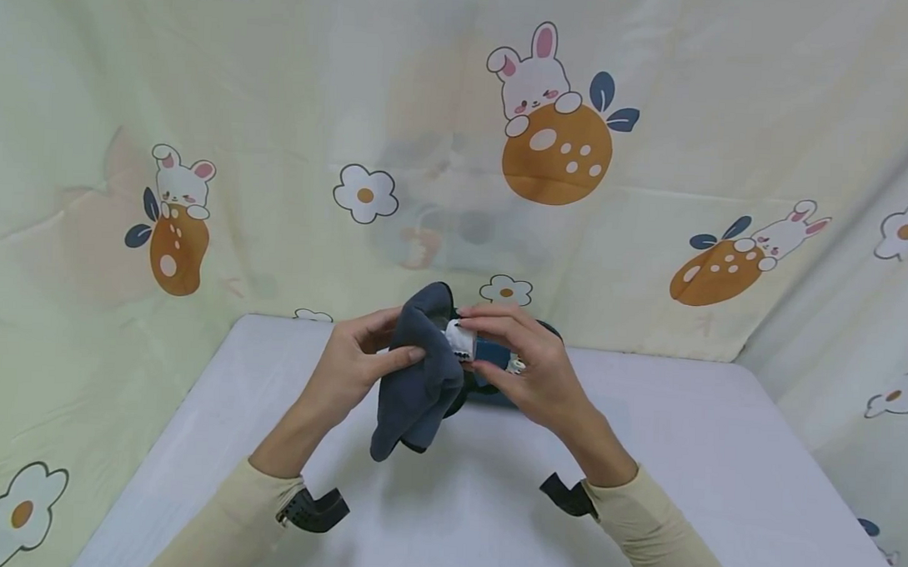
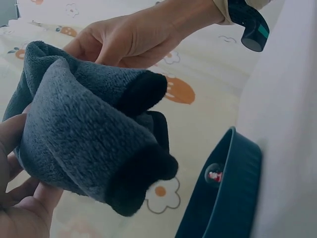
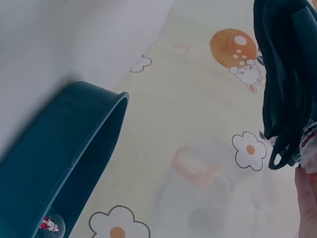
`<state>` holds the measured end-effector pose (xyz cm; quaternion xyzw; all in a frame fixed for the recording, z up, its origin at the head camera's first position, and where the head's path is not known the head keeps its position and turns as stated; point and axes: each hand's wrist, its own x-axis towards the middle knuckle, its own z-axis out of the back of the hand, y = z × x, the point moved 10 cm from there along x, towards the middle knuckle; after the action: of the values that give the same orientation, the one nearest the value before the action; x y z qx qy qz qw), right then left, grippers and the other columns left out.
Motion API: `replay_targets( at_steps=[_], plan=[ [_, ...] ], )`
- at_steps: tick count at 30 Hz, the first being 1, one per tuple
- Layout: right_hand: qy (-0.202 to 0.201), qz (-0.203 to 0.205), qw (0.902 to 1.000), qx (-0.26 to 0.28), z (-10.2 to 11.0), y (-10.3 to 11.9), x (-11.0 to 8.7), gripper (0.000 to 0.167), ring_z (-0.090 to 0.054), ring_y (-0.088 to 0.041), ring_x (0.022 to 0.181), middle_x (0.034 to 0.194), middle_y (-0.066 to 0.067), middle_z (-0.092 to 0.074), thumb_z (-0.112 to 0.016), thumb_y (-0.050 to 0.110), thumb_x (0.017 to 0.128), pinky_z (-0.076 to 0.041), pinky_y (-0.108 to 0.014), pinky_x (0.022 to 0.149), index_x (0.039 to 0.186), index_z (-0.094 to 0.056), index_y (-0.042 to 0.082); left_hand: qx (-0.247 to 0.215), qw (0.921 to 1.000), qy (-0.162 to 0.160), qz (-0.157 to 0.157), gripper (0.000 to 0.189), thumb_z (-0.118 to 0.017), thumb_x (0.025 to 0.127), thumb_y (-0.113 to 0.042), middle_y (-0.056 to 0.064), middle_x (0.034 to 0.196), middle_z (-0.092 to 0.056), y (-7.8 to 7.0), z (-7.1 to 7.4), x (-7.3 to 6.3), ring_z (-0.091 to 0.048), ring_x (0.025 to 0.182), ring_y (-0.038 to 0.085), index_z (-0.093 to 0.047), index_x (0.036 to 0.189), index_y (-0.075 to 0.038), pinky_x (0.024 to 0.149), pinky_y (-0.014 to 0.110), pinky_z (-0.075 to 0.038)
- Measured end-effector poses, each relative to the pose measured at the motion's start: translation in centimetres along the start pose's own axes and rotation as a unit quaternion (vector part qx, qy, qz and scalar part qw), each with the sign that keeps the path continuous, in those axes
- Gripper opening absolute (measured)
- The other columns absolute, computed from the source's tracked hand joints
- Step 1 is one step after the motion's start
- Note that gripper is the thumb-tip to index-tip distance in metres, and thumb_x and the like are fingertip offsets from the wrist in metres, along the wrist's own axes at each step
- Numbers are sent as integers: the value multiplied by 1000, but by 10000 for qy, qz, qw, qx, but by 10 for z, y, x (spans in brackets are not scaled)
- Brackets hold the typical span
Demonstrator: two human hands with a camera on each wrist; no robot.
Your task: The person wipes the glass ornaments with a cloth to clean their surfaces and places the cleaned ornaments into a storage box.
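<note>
A pale curtain [image 1: 444,150] printed with rabbits [image 1: 536,86] and flowers [image 1: 366,194] hangs behind a white table [image 1: 733,460].

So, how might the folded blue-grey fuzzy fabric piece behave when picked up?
The folded blue-grey fuzzy fabric piece would probably flop, since its lower part droops in loose folds. Its fuzzy pile likely resists slipping, and its soft bends suggest it is unlikely to break.

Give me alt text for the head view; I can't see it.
A bare left hand pinches a bunched grey-blue plush cloth with dark edging; a bare right hand grips a small white object beside it. Both are above a white tabletop, a mostly hidden dark blue object behind them, before a cream fabric backdrop printed with rabbits and flowers.
</note>
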<state>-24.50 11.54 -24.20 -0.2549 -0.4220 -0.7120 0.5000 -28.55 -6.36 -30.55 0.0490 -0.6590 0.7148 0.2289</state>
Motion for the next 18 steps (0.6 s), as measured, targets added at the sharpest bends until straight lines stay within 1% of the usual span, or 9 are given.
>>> replay_targets(
  at_steps=[4,7,11,15,18],
  plan=[
    [45,-62,10000,-31,0,-2,0,63,-60,-25,124,131,-16,-61,-83,-17,71,-55,-30,98,128,-65,0,-83,9999,34,-146,48,-79,90,-11,5,124,-72,-2,-1,0,-67,115,22,-66,136,-15,95,34,-57],
    [73,-247,9997,36,0,-5,-1,63,-61,-24,124,132,-15,-60,-82,-15,72,-56,-31,97,130,-64,0,-205,9991,70,-378,50,-79,88,-6,7,124,-72,-6,-2,-1,-66,116,23,-65,137,-12,96,33,-57],
    [60,-431,9988,213,0,-7,0,63,-61,-24,124,133,-16,-60,-82,-15,72,-56,-33,96,131,-63,-2,-224,9975,96,-665,52,-78,87,-1,10,123,-72,-12,-4,-1,-68,113,24,-65,136,-8,91,33,-60],
    [9,-521,9978,412,0,-6,0,62,-61,-24,124,131,-19,-60,-82,-16,71,-58,-35,94,129,-62,-7,-134,9965,82,-818,52,-79,86,1,11,123,-72,-14,-4,-3,-69,108,22,-65,136,-7,85,33,-62],
    [-21,-660,9966,501,0,-8,-1,61,-62,-23,122,130,-19,-61,-82,-15,72,-58,-36,92,129,-62,-8,-84,9954,51,-952,51,-79,85,2,11,123,-71,-16,-3,-4,-69,106,21,-66,134,-7,82,35,-63]
  ],
)
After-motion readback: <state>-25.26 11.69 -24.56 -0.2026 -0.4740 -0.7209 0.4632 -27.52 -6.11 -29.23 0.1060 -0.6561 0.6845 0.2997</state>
